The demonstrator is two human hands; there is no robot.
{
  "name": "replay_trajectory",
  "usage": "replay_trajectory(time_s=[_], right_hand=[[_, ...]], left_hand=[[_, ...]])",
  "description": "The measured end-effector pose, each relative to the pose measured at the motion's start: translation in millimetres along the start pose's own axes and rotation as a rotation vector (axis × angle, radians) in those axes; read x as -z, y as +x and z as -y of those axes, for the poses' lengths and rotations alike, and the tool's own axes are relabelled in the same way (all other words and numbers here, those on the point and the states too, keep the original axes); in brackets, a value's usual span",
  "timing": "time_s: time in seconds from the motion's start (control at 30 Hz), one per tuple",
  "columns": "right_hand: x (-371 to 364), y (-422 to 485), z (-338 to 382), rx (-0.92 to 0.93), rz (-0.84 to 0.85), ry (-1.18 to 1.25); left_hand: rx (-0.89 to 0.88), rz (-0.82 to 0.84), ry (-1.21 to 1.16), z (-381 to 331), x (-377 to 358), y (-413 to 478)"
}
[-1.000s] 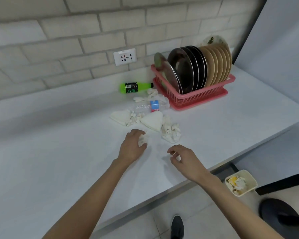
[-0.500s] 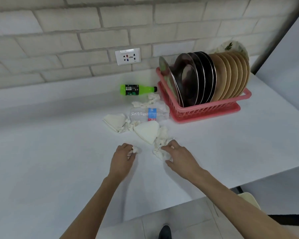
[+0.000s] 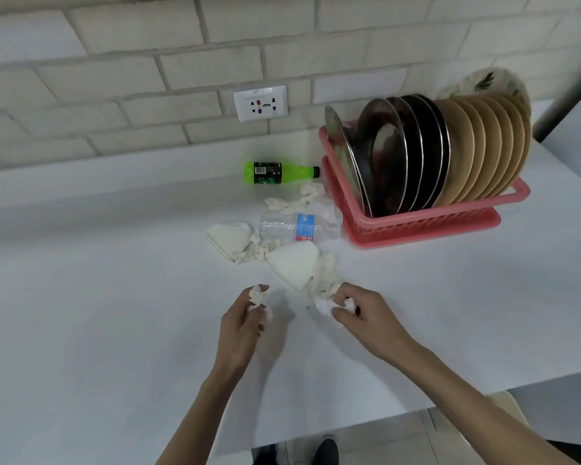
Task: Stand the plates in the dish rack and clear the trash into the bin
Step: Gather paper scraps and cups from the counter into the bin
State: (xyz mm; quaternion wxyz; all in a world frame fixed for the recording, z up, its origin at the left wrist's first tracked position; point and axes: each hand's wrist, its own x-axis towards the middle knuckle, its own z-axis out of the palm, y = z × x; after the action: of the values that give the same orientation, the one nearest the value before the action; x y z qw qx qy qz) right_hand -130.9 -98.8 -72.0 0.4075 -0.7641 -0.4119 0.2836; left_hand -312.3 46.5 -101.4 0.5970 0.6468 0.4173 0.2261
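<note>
On the white worktop (image 3: pixel 114 297), near its front edge, both hands are gathering trash; the left hand (image 3: pixel 244 322) has its fingers curled round a small crumpled tissue (image 3: pixel 257 296), and the right hand (image 3: pixel 369 317) pinches a larger wad (image 3: pixel 324 305) at the near end of the litter heap. To do this well, I judge, bunch each piece fully into the palm so no shred trails, then lift clear of the paper cone (image 3: pixel 294 263) just beyond the wad — a loose corner could drag it along. Plates (image 3: pixel 467 152) already stand in the pink dish rack (image 3: pixel 416 226); a green bottle (image 3: pixel 275 172) and a clear bottle (image 3: pixel 292 226) lie on their sides further back, well apart from both hands.
</note>
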Motion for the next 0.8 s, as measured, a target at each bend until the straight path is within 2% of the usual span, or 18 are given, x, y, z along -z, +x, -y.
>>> replay_trajectory(time_s=[0.13, 0.27, 0.33, 0.47, 0.8], right_hand=[[0, -4, 5, -0.197, -0.104, 0.326], [-12, -10, 8, -0.29, -0.202, 0.34], [-18, -13, 8, -0.336, -0.242, 0.328], [-26, -24, 11, -0.394, -0.349, 0.352], [-21, -60, 25, -0.528, -0.581, 0.591]], left_hand=[[0.11, 0.107, -0.232, -16, -6, 4], [0.236, 0.253, -0.344, -28, -9, 12], [0.233, 0.302, -0.293, -29, -9, 18], [0.117, 0.398, -0.115, -25, -11, 32], [0.076, 0.764, -0.051, -40, -59, 29]])
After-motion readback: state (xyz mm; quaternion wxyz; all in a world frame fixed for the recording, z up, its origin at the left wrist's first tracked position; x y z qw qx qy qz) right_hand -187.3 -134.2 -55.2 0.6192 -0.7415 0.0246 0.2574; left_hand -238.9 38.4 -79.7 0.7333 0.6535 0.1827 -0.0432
